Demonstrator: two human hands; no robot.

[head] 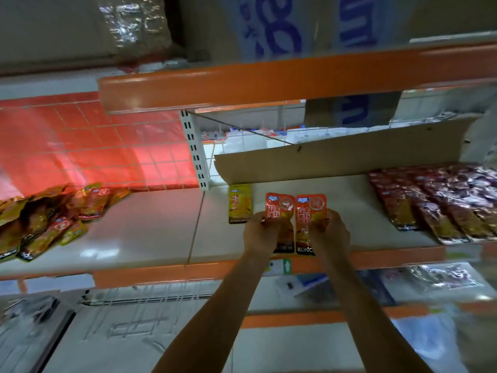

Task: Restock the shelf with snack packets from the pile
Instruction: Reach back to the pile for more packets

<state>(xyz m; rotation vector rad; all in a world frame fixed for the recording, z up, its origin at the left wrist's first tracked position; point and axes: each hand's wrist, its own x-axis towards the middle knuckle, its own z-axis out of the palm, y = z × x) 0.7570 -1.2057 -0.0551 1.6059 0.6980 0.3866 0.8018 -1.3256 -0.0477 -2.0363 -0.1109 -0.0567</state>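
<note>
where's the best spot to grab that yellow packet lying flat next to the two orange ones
Probably pinch the yellow packet by its dark near end, coming from the front-left. It lies flat on the shelf, lengthwise, with that end towards the shelf edge. Bare shelf lies to its left, while the left hand and its orange packet crowd the right side.

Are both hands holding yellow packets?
No, the left hand grips the left orange packet, the right hand the right orange packet.
</note>
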